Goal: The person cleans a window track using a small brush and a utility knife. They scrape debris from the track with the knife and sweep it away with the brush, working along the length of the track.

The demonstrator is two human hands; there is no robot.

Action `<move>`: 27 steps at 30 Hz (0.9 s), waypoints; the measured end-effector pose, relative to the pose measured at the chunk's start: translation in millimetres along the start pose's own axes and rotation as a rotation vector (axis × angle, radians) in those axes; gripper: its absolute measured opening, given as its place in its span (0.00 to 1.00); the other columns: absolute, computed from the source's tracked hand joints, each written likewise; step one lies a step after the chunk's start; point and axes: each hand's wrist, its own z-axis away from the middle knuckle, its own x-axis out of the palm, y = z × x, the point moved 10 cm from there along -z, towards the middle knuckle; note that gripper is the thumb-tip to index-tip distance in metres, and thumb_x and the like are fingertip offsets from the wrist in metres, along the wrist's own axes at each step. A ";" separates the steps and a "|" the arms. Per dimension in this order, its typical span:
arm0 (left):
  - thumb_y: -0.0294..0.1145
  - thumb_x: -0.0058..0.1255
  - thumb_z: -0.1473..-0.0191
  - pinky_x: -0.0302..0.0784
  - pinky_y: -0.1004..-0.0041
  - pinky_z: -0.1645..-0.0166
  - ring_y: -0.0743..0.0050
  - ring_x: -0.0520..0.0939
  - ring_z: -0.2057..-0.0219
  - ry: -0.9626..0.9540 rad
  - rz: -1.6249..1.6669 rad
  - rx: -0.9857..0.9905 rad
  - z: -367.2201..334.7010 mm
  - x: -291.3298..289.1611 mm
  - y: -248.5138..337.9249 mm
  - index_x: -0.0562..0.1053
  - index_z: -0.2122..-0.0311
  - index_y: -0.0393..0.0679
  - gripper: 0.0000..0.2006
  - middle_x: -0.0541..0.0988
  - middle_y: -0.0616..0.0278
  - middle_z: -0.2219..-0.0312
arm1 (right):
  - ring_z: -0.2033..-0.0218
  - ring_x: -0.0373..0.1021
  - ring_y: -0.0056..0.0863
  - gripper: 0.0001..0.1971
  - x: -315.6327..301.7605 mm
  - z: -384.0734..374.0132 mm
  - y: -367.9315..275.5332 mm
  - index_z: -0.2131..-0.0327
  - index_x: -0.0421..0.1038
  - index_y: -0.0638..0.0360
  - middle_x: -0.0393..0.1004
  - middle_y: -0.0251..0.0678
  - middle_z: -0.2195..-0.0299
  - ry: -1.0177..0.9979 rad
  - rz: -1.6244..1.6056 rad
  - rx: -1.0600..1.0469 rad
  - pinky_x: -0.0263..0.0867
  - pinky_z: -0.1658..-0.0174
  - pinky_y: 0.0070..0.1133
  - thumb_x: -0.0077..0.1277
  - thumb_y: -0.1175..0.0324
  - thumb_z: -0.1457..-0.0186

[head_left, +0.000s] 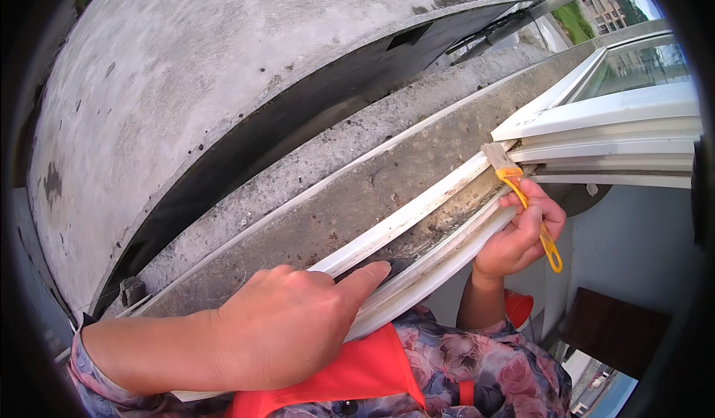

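My right hand [521, 232] grips a flat paintbrush [520, 194] by its yellow handle. The brush's pale bristles touch the white window frame track [417, 228], close to the corner by the sash. Dark dirt lies along the track's channel. My left hand [290, 317] is over the nearer part of the frame, its index finger reaching forward onto a dark, flat thing [400, 264] in the channel. The left thumb and other fingers are hidden beneath the hand, and the dark thing's kind does not show.
A white-framed glass sash [625, 83] stands at the right. Beyond the frame runs a rough concrete ledge [357, 194], then a large curved grey concrete slab [201, 60]. Below my right forearm is a red container [518, 308]; a dark brown panel [614, 332] is at lower right.
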 end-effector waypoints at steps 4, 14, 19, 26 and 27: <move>0.26 0.48 0.46 0.77 0.64 0.69 0.50 0.79 0.76 -0.173 0.129 -0.236 53.1 -0.7 -20.1 0.68 0.47 0.41 0.20 0.78 0.49 0.76 | 0.75 0.63 0.23 0.06 1.3 0.1 -2.2 0.68 0.58 0.64 0.71 0.47 0.67 -0.037 0.015 -0.055 0.67 0.63 0.25 0.38 0.70 0.46; 0.29 0.46 0.48 0.75 0.57 0.72 0.46 0.80 0.77 -0.120 0.144 -0.101 21.2 0.8 -10.7 0.64 0.46 0.36 0.23 0.77 0.48 0.79 | 0.75 0.63 0.23 0.06 2.2 1.6 -1.5 0.67 0.57 0.64 0.71 0.46 0.66 -0.020 0.015 -0.049 0.67 0.62 0.25 0.37 0.70 0.45; 0.25 0.49 0.48 0.76 0.64 0.73 0.50 0.80 0.78 -0.153 -0.001 -0.229 49.3 -10.2 -10.3 0.68 0.47 0.41 0.20 0.77 0.48 0.79 | 0.74 0.63 0.23 0.06 5.9 1.6 -2.6 0.66 0.58 0.64 0.70 0.47 0.65 -0.044 -0.003 -0.067 0.67 0.62 0.25 0.37 0.71 0.44; 0.30 0.47 0.52 0.75 0.64 0.80 0.57 0.78 0.83 0.181 -0.467 0.096 -12.1 -13.0 32.2 0.66 0.44 0.44 0.26 0.72 0.53 0.80 | 0.73 0.64 0.23 0.06 8.5 3.3 -2.5 0.65 0.59 0.65 0.71 0.49 0.64 -0.084 -0.031 -0.098 0.67 0.58 0.26 0.35 0.71 0.42; 0.30 0.47 0.52 0.75 0.65 0.80 0.57 0.78 0.83 0.189 -0.554 0.103 -15.6 -10.6 33.9 0.66 0.44 0.45 0.27 0.72 0.53 0.80 | 0.73 0.65 0.24 0.06 9.2 3.9 -1.7 0.64 0.59 0.65 0.71 0.49 0.64 -0.089 -0.035 -0.092 0.67 0.58 0.26 0.36 0.71 0.42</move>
